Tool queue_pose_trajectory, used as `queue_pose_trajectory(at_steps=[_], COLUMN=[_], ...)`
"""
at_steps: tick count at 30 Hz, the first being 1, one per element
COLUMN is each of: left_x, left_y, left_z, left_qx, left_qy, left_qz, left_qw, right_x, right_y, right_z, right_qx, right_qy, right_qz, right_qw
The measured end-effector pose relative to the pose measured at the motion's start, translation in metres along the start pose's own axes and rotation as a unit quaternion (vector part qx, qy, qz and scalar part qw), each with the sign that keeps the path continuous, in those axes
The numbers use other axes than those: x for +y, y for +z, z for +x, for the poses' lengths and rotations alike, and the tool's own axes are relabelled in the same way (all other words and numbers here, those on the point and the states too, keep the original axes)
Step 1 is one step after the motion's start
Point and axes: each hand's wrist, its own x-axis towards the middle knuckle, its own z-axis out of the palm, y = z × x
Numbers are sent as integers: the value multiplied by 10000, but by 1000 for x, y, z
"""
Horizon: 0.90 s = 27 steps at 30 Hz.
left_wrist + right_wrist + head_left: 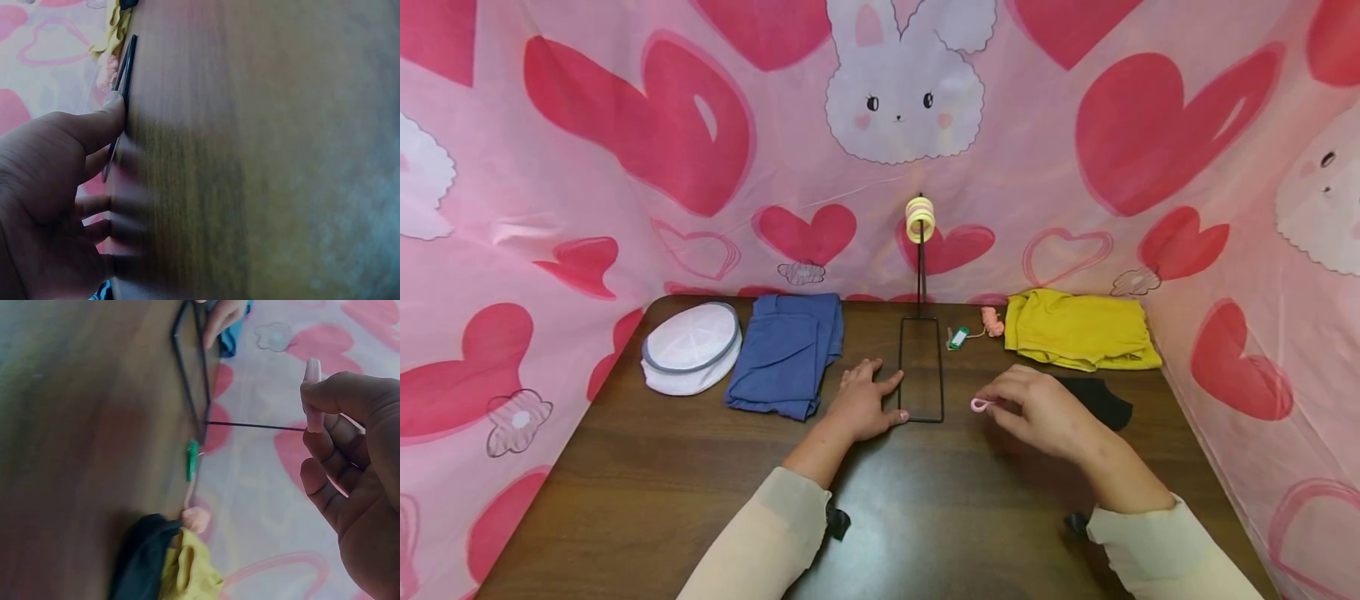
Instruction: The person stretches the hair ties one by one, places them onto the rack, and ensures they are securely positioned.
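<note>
A black wire stand [941, 367] has a flat rectangular base on the table and a thin upright. Several yellow and pink rings [917, 210] hang on its arm near the top. My left hand [867, 403] rests at the base's left side with fingers spread, its thumb touching the wire near the front corner. Between thumb and fingertips my right hand [1037, 408] pinches a small pink ring [313, 370], raised above the table to the right of the base. In the left wrist view the left thumb [103, 125] lies against the base wire.
A folded blue cloth [782, 358] and a white mesh item with grey rim [692, 342] lie left. On the right are a folded yellow cloth [1075, 329], a black cloth [1101, 402], a pink cord bundle [992, 322] and a green tag [958, 337]. Heart-patterned fabric surrounds the table.
</note>
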Motion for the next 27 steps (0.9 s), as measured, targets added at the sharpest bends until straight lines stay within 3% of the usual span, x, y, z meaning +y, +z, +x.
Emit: queue_pose_trajectory(at_steps=[11,27], left_x=[-1,0], left_y=[0,-1], left_z=[0,-1], left_qx=[-70,-18], left_qy=[-57,18], left_qz=[-35,-8], left_qw=[10000,10000], right_x=[-17,-44], right_y=[-19,-49], right_z=[26,57], right_qx=[743,1446], right_qy=[-731,-874], right_qz=[22,-130], right_qw=[9945,9855])
